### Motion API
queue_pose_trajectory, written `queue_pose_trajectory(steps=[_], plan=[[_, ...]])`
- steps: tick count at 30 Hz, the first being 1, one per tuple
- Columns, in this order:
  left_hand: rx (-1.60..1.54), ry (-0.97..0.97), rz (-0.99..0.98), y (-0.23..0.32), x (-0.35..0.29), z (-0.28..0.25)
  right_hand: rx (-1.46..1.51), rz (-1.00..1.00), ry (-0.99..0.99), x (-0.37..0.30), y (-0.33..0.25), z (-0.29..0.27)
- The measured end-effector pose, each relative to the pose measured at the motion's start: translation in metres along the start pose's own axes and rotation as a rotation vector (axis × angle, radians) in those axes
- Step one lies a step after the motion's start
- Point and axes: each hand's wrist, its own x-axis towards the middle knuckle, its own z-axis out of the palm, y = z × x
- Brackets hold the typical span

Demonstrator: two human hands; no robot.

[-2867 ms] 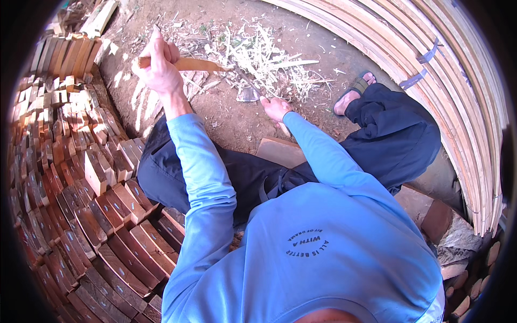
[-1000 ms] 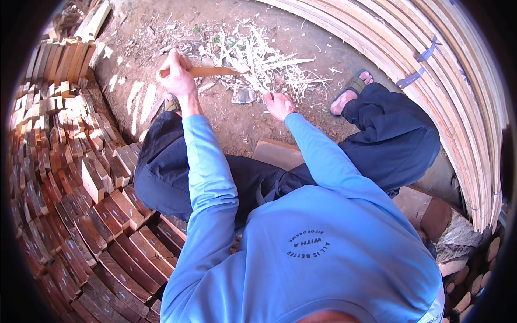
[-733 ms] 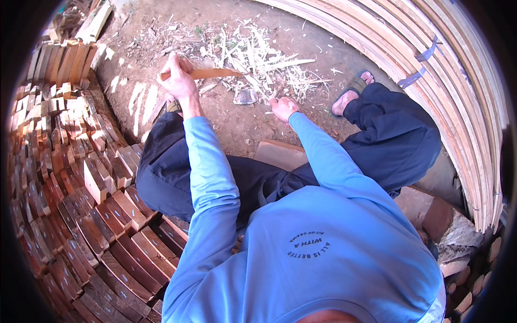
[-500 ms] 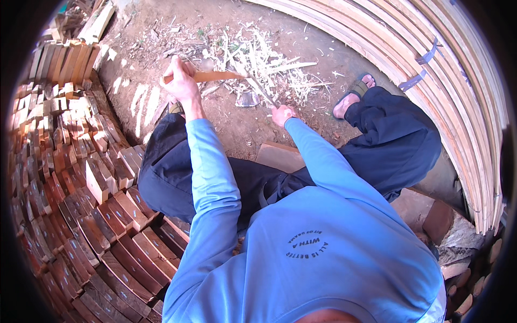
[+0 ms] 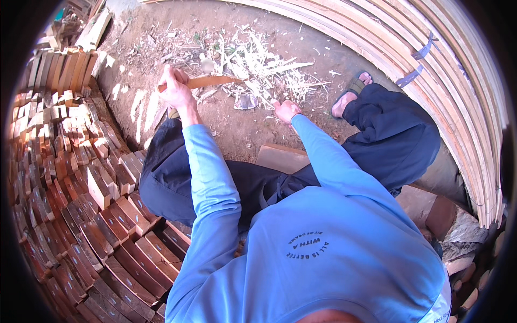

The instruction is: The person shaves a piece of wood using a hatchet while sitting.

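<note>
My left hand (image 5: 176, 89) is closed round one end of a flat, tan-brown tapered piece (image 5: 210, 81), which reaches out to the right over the shavings. Whether it is wood or a blade I cannot tell. My right hand (image 5: 287, 111) is closed, lower and to the right. A thin stick-like thing runs from it up and left toward the tapered piece's tip; against the litter it hardly shows. Pale wood shavings and splinters (image 5: 293, 69) lie on the dirt ground beyond both hands. A small crumpled, shiny scrap (image 5: 246, 102) lies between the hands.
Stacked wooden blocks (image 5: 116, 226) fill the left side, close by my left leg. Long, bent-looking boards (image 5: 371, 33) bound with strips line the far right. A flat block (image 5: 280, 158) lies between my legs. My sandalled right foot (image 5: 350, 97) rests on the ground.
My right hand has shifted slightly right and up, and the stick-like thing shows less clearly. My left hand and the tapered piece have moved slightly left and down.
</note>
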Motion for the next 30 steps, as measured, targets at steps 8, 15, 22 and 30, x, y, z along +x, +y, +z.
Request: queue_pose_trajectory(steps=[8,15,22,30], plan=[[-0.027,-0.014,0.025,0.000,0.005,0.009,-0.096,-0.340,0.289,0.038,0.015,0.034],[0.017,0.072,-0.008,-0.002,0.004,-0.005,-0.096,-0.273,0.168,0.012,0.008,0.022],[0.000,0.040,0.024,-0.002,0.004,-0.010,-0.061,-0.169,0.056,0.009,0.005,0.018],[0.019,0.033,0.011,0.000,0.003,-0.002,-0.164,-0.327,0.175,0.025,0.013,0.035]])
